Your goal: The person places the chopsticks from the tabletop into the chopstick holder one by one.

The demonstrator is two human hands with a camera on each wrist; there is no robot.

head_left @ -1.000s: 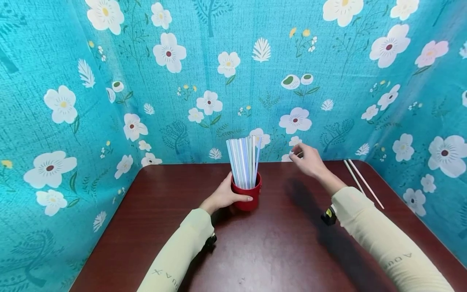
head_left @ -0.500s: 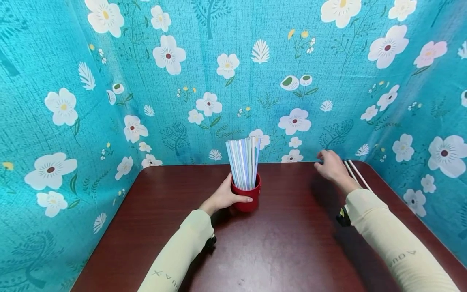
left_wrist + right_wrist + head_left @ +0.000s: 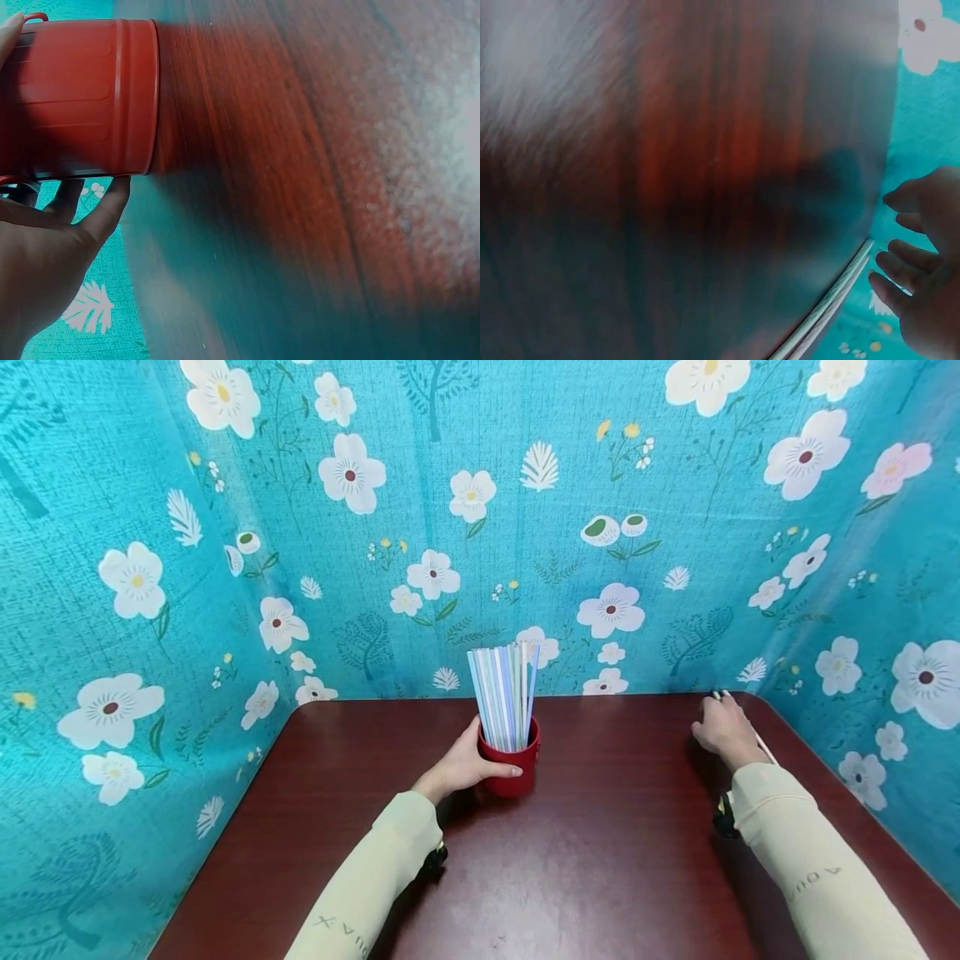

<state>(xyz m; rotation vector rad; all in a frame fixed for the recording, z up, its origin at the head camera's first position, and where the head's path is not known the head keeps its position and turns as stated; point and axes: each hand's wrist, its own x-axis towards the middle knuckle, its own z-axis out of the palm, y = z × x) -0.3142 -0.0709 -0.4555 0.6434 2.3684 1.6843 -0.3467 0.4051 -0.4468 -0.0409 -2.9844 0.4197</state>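
Observation:
A red cup point(image 3: 512, 785) with small side handles stands on the table, filled with long thin straws point(image 3: 501, 697) in blue, white and pale green. My left hand point(image 3: 459, 766) grips the cup from its left side, thumb across the front; the left wrist view shows the cup's ribbed wall point(image 3: 82, 97) between thumb and fingers. At the table's back right corner, my right hand point(image 3: 726, 731) hovers over two loose pale straws point(image 3: 763, 745). In the right wrist view its fingers point(image 3: 892, 292) are loosely bent and apart, with the straws point(image 3: 829, 300) lying beside them, not held.
The dark red-brown table point(image 3: 585, 860) has rounded back corners. A turquoise flowered curtain point(image 3: 525, 527) hangs close behind it and along both sides. A small black device point(image 3: 725, 817) sits under the right wrist.
My right hand has moved right and down, from beside the cup at mid-table to the loose straws at the back right corner. The left hand and cup have stayed put.

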